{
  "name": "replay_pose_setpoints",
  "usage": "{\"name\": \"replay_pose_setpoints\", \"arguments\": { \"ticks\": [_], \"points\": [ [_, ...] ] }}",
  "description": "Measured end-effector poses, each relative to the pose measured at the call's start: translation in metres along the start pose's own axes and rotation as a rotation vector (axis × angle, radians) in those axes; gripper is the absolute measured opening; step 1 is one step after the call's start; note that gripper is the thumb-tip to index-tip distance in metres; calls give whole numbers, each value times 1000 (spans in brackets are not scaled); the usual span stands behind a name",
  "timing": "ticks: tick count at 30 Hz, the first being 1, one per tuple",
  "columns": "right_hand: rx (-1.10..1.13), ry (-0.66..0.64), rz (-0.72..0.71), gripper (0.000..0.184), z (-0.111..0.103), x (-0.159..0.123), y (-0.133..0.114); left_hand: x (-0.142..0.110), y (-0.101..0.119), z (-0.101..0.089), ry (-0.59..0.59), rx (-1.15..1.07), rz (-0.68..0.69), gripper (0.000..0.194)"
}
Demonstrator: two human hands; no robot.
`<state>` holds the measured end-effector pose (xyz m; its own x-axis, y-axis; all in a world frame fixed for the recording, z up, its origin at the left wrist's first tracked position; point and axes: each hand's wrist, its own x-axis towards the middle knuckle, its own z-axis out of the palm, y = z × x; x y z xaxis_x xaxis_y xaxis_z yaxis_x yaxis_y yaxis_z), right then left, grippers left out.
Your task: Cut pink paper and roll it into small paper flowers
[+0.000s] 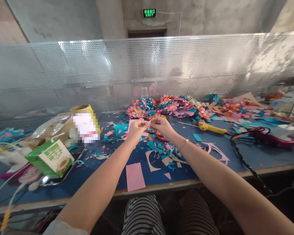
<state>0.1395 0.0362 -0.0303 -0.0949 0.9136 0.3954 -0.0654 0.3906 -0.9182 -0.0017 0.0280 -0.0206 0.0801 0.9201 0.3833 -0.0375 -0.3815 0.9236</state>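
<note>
Over the middle of the blue surface, nearer its far edge than its near one, your two hands meet fingertip to fingertip. Your left hand and right hand each have thumb and fingers drawn together in a near-closed pinch, and a small pale pink piece shows between them; its shape is too small to tell. It sits right at your fingertips, with a pink sheet lying just behind your left hand. Beyond your hands, a heap of pink, blue and orange paper tassels runs along the far edge, below a perforated metal panel. Loose blue scraps lie to the left of your left hand, and a red curved thing shows beneath your right, partly hidden. Toward the near edge you have a flat pink card, with a cream offcut just to its right. Near the right end, well apart from your right hand, lies a yellow-handled tool pointing inward. Toward the left end stand a yellow roll and a tilted green box.
</note>
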Motion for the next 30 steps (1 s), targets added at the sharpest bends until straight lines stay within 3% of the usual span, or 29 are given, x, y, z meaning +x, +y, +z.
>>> {"name": "replay_pose_setpoints", "arguments": {
  "ticks": [5,12,20,30],
  "points": [
    [-135,22,-109,17,2,-1,-1,2,0,-1,60,-2,31,23],
    [-174,57,-169,14,2,-1,-6,-2,5,0,28,-45,-70,21],
    [53,26,-40,22,2,-5,-14,-5,14,3,17,-235,-202,17],
    [146,31,-21,24,4,-6,-16,-5,17,2,19,-374,-359,7]
  ]
}}
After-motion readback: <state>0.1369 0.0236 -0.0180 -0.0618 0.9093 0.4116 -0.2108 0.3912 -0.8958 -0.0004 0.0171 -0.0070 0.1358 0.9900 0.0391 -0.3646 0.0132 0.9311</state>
